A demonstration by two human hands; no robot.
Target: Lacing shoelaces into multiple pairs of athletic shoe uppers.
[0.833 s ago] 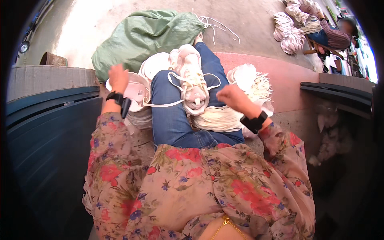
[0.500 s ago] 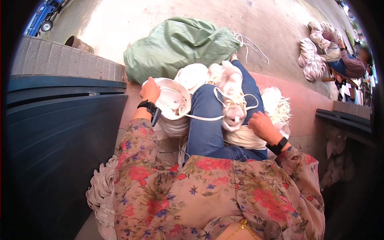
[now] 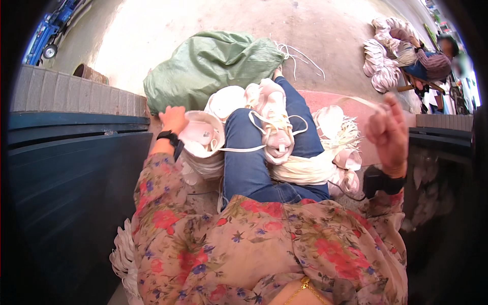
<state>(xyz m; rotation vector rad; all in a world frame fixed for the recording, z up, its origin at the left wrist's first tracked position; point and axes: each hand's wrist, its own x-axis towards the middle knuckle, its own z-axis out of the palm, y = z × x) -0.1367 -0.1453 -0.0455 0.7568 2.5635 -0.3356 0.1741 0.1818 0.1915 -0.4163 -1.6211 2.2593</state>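
Observation:
A pale pink and white shoe upper [image 3: 278, 140] lies across my thighs, a cream lace threaded through part of its eyelets. One end of that lace crosses my left thigh to a stack of nested uppers [image 3: 205, 161]. My left hand [image 3: 173, 120] is at the left rim of the stack's top upper [image 3: 199, 130], fingers curled against it. Raised at the right, my right hand [image 3: 387, 133] is slightly blurred, its fingers pinched on a cream shoelace [image 3: 358, 100] that trails left. A bundle of cream laces [image 3: 300, 170] lies over my right thigh.
Beyond my knees lies a green sack [image 3: 208, 66] with white cords. More uppers [image 3: 329, 119] sit beside my right leg. Dark blue panels [image 3: 76, 178] stand on the left. At far right another person [image 3: 432, 63] sits by piled uppers [image 3: 381, 66].
My right hand has risen from beside my thigh out to the right, drawing a lace with it. My left hand stays at the stack. The whole view has shifted slightly.

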